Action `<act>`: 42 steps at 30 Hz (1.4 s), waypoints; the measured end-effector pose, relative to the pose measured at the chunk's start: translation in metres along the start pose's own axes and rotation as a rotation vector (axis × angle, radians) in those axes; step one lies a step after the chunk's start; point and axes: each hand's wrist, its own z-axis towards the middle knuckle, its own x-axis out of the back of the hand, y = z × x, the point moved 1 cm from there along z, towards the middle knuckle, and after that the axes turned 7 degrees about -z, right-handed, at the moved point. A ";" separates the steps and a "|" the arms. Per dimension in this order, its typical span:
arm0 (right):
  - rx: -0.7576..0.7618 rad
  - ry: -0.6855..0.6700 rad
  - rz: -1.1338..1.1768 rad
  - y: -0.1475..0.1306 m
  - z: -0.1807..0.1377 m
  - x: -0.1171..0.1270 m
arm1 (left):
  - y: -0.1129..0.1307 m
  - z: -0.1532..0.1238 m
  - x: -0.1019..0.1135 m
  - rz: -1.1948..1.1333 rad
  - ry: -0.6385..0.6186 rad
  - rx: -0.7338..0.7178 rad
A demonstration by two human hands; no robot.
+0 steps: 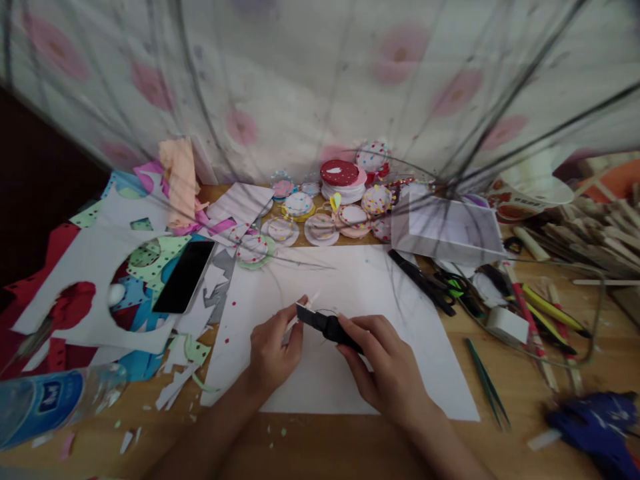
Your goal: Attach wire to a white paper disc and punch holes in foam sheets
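My right hand [383,363] grips a slim black tool [333,328] with a flat, wider end pointing left; I cannot make out its exact kind. Close to that end, my left hand [277,343] is closed in a pinch on a small pale piece [314,295] whose tip sticks up past the fingers. The tool's flat end is by the left fingertips; whether they touch is unclear. Both hands are above a large white paper sheet [340,393] on the wooden table. A few tiny red dots [234,304] lie on its left side.
Paper scraps, a phone [185,277] and a plastic bottle [55,400] lie left. Small decorated paper hats [323,228] stand behind the sheet, beside a white box [450,227]. Scissors [457,283], pliers [550,320], tweezers [486,380] and a blue glue gun [595,423] lie right.
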 end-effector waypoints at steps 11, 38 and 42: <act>0.016 -0.014 0.032 -0.001 -0.001 0.001 | 0.000 -0.003 -0.004 0.012 0.017 -0.064; 0.021 -0.014 0.008 0.000 -0.001 0.003 | 0.003 -0.004 -0.006 -0.048 0.010 -0.068; 0.022 -0.014 -0.005 0.002 -0.001 0.005 | 0.007 -0.003 -0.004 -0.068 0.010 -0.025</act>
